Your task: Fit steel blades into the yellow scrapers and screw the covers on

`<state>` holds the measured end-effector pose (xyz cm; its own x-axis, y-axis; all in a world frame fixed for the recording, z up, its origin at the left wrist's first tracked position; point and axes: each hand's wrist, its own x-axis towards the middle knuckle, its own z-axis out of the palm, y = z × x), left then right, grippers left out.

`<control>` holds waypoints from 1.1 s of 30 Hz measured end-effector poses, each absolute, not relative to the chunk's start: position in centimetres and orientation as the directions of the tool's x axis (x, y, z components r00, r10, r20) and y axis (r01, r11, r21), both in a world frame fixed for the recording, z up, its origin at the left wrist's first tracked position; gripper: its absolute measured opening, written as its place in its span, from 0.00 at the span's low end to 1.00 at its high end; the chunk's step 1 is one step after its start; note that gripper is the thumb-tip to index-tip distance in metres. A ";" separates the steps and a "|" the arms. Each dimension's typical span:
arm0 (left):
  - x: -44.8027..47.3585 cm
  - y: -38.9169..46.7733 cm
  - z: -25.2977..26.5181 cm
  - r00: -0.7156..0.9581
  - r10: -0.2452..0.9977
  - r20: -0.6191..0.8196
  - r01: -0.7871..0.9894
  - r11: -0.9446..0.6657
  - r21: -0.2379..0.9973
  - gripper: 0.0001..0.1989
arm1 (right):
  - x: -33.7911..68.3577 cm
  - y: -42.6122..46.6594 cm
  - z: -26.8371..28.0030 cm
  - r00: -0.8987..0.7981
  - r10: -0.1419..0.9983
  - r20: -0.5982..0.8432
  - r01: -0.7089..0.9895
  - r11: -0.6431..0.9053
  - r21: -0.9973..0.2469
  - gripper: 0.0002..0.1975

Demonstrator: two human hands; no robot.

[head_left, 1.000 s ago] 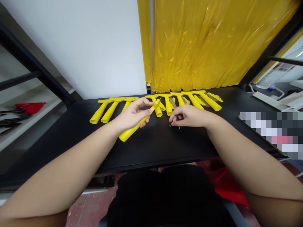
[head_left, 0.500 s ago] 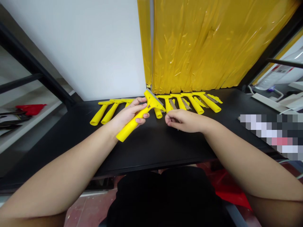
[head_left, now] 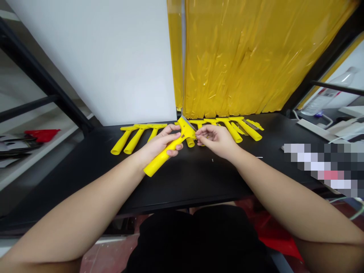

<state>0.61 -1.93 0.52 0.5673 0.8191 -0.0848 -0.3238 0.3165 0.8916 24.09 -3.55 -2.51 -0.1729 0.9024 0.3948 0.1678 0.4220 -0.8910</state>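
Note:
My left hand [head_left: 165, 142] is closed around the upper handle of a yellow scraper [head_left: 159, 161]. Its wide head, with a grey metal edge, points up and to the right, and the hollow handle end points down toward me. My right hand [head_left: 217, 139] is in a pinch at the right corner of that head. A tiny thin, pale tip shows at the fingertips; what it belongs to is too small to make out. Behind my hands lie more yellow scrapers, a few on the left [head_left: 135, 141] and several on the right [head_left: 249, 129], partly hidden by my right hand.
The black tabletop [head_left: 182, 185] carries small pale slivers near my right forearm. At its back stand a white panel [head_left: 113, 60] and a yellow plastic-wrapped stack [head_left: 222, 57]. Black frame posts flank both sides. A clear bottle [head_left: 327, 94] and a blurred-out item lie to the right.
My right hand has moved up and left to the scraper's head, its fingers now in a pinch there. The left hand still holds the scraper, at nearly the same tilt.

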 end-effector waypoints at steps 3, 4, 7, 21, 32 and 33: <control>0.8 -2.3 0.6 0.563 0.823 -0.081 -0.316 0.305 0.898 0.16 | 24.0 -3.7 -2.4 -0.176 0.885 0.430 0.245 0.463 -0.852 0.10; 0.9 -2.4 0.7 0.559 0.825 -0.082 -0.311 0.301 0.901 0.16 | 23.9 -3.7 -2.4 -0.180 0.882 0.435 0.264 0.469 -0.843 0.10; 1.1 -2.7 0.8 0.543 0.835 -0.090 -0.303 0.295 0.906 0.16 | 23.9 -3.8 -2.4 -0.209 0.870 0.447 0.296 0.492 -0.819 0.08; 1.1 -2.9 0.8 0.572 0.818 -0.060 -0.293 0.272 0.917 0.17 | 24.2 -2.8 -2.6 -0.183 0.826 0.534 0.279 0.564 -0.777 0.09; 1.0 -3.0 0.6 0.656 0.755 -0.016 -0.231 0.220 0.948 0.18 | 24.4 -3.1 -1.9 -0.235 0.961 0.149 -0.140 0.118 -0.983 0.26; 1.0 -3.0 0.7 0.658 0.753 -0.023 -0.231 0.230 0.945 0.18 | 24.4 -3.1 -1.9 -0.242 0.961 0.132 -0.147 0.098 -0.984 0.26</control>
<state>1.02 -2.98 0.66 0.6580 0.7527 -0.0229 -0.2307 0.2304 0.9453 24.44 -3.10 -1.90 -0.2417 0.9614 0.1319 -0.1473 0.0980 -0.9842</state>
